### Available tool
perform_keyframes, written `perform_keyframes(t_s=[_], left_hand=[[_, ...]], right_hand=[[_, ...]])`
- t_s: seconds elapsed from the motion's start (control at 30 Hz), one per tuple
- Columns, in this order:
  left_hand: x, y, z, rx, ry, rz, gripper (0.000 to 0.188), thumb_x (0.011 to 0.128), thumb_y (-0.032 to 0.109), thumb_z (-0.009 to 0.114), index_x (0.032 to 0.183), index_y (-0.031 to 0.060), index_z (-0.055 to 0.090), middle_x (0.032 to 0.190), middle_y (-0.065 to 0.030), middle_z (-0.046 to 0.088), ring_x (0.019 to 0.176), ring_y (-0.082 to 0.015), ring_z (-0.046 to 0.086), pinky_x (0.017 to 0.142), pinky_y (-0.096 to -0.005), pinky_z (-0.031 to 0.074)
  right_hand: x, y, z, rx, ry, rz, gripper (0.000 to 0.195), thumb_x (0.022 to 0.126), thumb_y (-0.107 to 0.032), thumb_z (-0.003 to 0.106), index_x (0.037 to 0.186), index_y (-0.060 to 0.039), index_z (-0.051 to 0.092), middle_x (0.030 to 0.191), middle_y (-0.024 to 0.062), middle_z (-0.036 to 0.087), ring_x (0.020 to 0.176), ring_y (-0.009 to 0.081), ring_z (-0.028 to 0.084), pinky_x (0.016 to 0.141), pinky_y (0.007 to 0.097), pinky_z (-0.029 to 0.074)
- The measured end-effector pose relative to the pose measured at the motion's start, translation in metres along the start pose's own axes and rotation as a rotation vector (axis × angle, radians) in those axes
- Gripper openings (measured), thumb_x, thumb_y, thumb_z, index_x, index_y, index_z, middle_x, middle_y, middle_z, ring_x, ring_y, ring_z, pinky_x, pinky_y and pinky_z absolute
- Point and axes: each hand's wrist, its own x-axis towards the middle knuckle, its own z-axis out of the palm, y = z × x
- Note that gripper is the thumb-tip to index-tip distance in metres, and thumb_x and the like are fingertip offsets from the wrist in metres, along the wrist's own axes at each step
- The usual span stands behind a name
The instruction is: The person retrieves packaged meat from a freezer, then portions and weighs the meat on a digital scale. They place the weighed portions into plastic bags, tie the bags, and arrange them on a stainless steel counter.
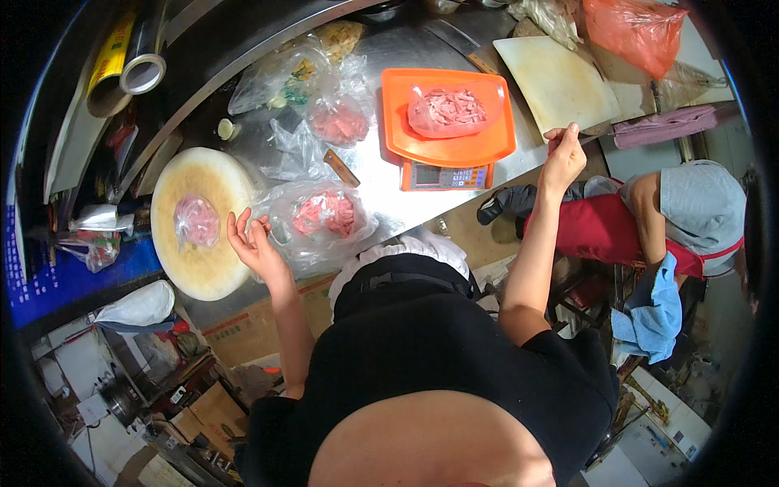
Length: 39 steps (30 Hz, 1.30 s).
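Note:
My left hand is open, palm up and fingers apart, between a round cutting board and a clear plastic bag of cut pink meat. A small knotted bag of meat lies on the round board. My right hand is raised near the lower corner of a white rectangular cutting board, fingers curled and thumb up. A thin dark edge shows beside it; whether the fingers hold anything is unclear. An orange tray sits on a digital scale, bearing an open bag of meat strips.
A wooden-handled knife lies among plastic bags, another knife behind the tray. Another bag of meat lies at the back. Rolls of film stand at left. A person in a red apron bends down close at my right.

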Motion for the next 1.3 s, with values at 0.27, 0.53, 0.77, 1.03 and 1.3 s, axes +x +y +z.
perform_keyframes(t_s=[0.27, 0.53, 0.77, 1.03, 1.3], left_hand=[[0.002, 0.004, 0.009, 0.072, 0.013, 0.013, 0.046, 0.095, 0.013, 0.051, 0.137, 0.0047, 0.033, 0.123, -0.0109, 0.049, 0.094, -0.0167, 0.057, 0.082, -0.0292, 0.046], [-0.002, 0.005, -0.008, 0.121, 0.114, 0.029, 0.047, 0.095, 0.014, 0.051, 0.137, 0.0054, 0.033, 0.124, -0.0111, 0.049, 0.095, -0.0180, 0.058, 0.080, -0.0292, 0.047], [-0.019, 0.004, -0.002, 0.112, 0.147, -0.010, 0.046, 0.095, 0.013, 0.050, 0.138, 0.0057, 0.033, 0.124, -0.0100, 0.049, 0.094, -0.0157, 0.056, 0.082, -0.0288, 0.045], [-0.016, 0.003, 0.027, 0.028, 0.097, 0.035, 0.048, 0.093, 0.002, 0.048, 0.139, 0.0031, 0.032, 0.122, -0.0111, 0.050, 0.091, -0.0159, 0.058, 0.080, -0.0280, 0.047], [-0.040, -0.005, 0.074, -0.107, 0.020, 0.080, 0.049, 0.090, -0.005, 0.049, 0.136, 0.0000, 0.034, 0.119, -0.0127, 0.051, 0.088, -0.0137, 0.060, 0.077, -0.0249, 0.049]], right_hand=[[0.019, -0.031, 0.008, 0.163, 0.185, -0.581, 0.039, 0.088, -0.035, 0.059, 0.102, 0.0014, 0.055, 0.095, 0.0072, 0.054, 0.083, 0.0142, 0.050, 0.072, 0.0276, 0.040], [0.101, -0.117, -0.009, 0.410, 0.278, -1.001, 0.070, 0.076, -0.042, 0.070, 0.122, -0.0021, 0.035, 0.117, 0.0124, 0.043, 0.107, 0.0220, 0.045, 0.093, 0.0364, 0.034], [-0.008, 0.003, 0.026, 0.099, -0.177, -0.478, 0.066, 0.082, -0.031, 0.068, 0.133, -0.0017, 0.039, 0.128, 0.0151, 0.044, 0.116, 0.0270, 0.046, 0.099, 0.0389, 0.036], [-0.026, 0.046, 0.013, -0.051, -0.179, -0.123, 0.045, 0.088, -0.014, 0.063, 0.127, -0.0004, 0.046, 0.116, 0.0108, 0.054, 0.107, 0.0214, 0.051, 0.093, 0.0346, 0.038], [-0.001, 0.043, 0.039, 0.060, -0.292, -0.152, 0.044, 0.089, -0.018, 0.062, 0.127, -0.0008, 0.047, 0.120, 0.0120, 0.054, 0.108, 0.0209, 0.051, 0.092, 0.0346, 0.039]])
